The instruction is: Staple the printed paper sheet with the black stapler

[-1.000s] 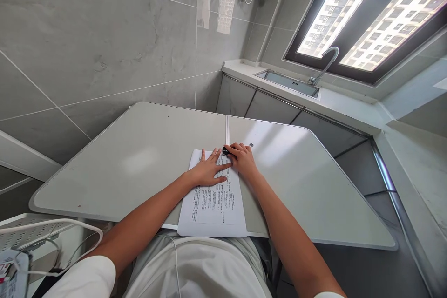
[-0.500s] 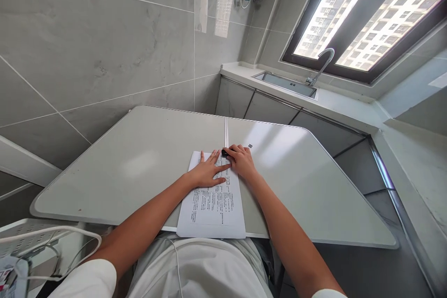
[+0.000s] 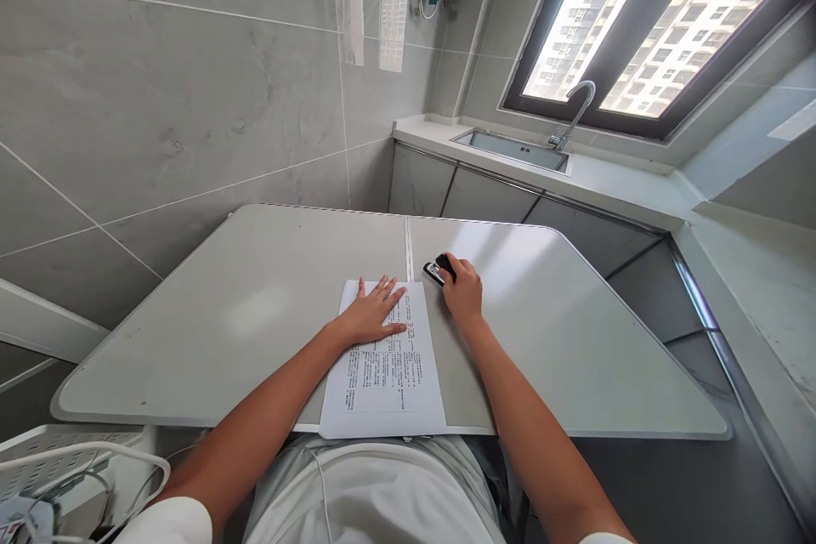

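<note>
Printed sheets of paper [image 3: 382, 391] lie at the table's near edge in front of me, covered in lines of small text. My left hand [image 3: 373, 313] rests flat on their upper part, fingers spread. To the right of the paper's top corner, my right hand [image 3: 463, 285] is closed around a small black stapler [image 3: 439, 269]. The stapler is apart from the paper, its jaws pointing left and their metal inside showing. The palm hides its rear end.
The pale folding table [image 3: 191, 331] has a seam down its middle. Behind it stand a counter with a sink [image 3: 510, 149] and a tap [image 3: 577, 112] below a window. A white perforated rack [image 3: 57, 463] with cables is at the lower left.
My right hand has moved right with the stapler, off the paper's top corner. The stapler now shows more fully. My left hand stays flat on the paper.
</note>
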Motion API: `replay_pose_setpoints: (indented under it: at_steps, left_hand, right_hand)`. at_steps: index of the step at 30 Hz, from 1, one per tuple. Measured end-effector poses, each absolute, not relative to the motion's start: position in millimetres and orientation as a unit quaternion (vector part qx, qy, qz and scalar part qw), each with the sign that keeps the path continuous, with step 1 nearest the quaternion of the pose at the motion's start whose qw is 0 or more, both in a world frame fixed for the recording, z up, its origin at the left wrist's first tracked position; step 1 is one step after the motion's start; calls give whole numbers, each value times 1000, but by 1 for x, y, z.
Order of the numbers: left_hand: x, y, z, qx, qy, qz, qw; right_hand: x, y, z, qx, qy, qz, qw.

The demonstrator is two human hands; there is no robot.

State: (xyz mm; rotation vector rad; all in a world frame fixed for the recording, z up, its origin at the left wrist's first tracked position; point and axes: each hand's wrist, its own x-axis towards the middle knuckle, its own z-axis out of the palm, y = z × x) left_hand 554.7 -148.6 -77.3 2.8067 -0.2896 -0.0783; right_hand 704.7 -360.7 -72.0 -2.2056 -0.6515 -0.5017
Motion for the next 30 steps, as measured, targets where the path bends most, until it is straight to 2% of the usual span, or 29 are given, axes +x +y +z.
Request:
replay_pose_setpoints:
  at_steps: [5, 9, 13, 18, 23, 30]
  left_hand:
    - [556, -143, -75, 985, -44, 38, 162]
    - [558, -129, -73, 973, 86, 129, 172]
    - [561, -111, -76, 955, 188, 164, 163]
    - [562, -100, -80, 946, 212, 182, 164]
    - [563, -106, -79, 934, 240, 202, 172]
    - [559, -110, -80, 937, 235, 191, 172]
  right_hand:
    - [686, -350, -47, -830, -251, -232, 440]
    - [649, -327, -41, -811, -343, -117, 458]
    - [612, -306, -52, -809, -429, -14, 401]
    - [601, -304, -55, -811, -471, 1, 347]
    - [607, -309, -53, -827, -502, 36, 249]
    - [624, -326, -55, -850, -465, 46, 244]
